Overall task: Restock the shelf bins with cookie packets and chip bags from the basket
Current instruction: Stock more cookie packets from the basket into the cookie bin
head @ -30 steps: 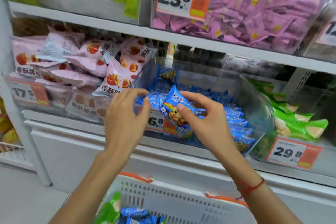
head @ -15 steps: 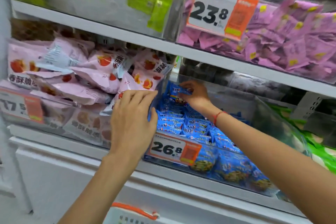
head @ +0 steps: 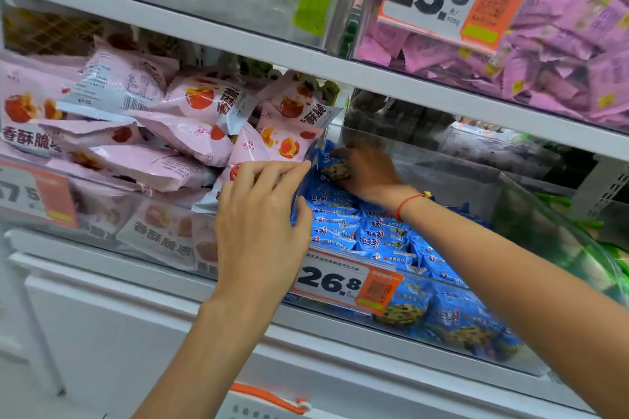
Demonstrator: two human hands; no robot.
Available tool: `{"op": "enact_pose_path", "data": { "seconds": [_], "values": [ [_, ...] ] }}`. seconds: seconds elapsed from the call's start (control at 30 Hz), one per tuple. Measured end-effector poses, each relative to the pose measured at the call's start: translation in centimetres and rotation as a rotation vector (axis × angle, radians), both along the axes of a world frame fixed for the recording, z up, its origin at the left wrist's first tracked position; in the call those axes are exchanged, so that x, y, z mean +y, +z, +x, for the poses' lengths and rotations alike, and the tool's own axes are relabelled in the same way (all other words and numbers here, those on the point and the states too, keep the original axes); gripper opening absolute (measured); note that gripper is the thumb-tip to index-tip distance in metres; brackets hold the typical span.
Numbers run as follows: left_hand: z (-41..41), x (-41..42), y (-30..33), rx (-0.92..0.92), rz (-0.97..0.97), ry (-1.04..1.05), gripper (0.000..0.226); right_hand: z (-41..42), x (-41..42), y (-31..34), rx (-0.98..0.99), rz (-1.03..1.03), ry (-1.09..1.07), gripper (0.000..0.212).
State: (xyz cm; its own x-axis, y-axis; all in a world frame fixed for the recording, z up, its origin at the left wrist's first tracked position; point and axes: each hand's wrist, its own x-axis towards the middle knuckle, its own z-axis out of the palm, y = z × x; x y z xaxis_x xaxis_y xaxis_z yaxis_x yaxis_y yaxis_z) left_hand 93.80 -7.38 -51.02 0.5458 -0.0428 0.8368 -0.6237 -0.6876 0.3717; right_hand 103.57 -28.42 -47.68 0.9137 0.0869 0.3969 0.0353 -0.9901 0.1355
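Where a second ago it was held at the bin's front, the cookie packet [head: 335,168] now sits at the back-left corner of the bin [head: 442,180], right hand [head: 369,172] fingers curled on it; left hand [head: 262,224], fingers fairly straight, presses the bin's left wall. Release next, probably.

Bare forearms, no sleeves showing. Thin red string bracelet [head: 407,203] round the right wrist, with a small yellow bead at its outer edge.

You're in a shop; white shelves [head: 340,70] carry clear bins [head: 442,160] heaped with snack packets [head: 384,238]; orange price tags [head: 343,282] hang at upper right and centre.
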Motion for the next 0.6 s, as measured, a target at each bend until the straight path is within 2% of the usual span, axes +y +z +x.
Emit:
{"op": "enact_pose_path", "data": {
  "seconds": [0.23, 0.33, 0.6],
  "values": [
    [-0.2, -0.1, -0.1, 0.015, 0.001, 0.006, 0.041, -0.2, -0.7, -0.8, -0.079, 0.200, 0.067, 0.048],
    [-0.2, -0.1, -0.1, 0.017, 0.008, 0.007, 0.041, 0.3, 0.0, -1.1, -0.071, 0.269, 0.021, 0.061],
    [-0.2, -0.2, -0.1, 0.018, 0.002, 0.005, 0.042, 1.0, 1.0, -0.8, -0.036, 0.427, -0.047, 0.050]
  ]
}}
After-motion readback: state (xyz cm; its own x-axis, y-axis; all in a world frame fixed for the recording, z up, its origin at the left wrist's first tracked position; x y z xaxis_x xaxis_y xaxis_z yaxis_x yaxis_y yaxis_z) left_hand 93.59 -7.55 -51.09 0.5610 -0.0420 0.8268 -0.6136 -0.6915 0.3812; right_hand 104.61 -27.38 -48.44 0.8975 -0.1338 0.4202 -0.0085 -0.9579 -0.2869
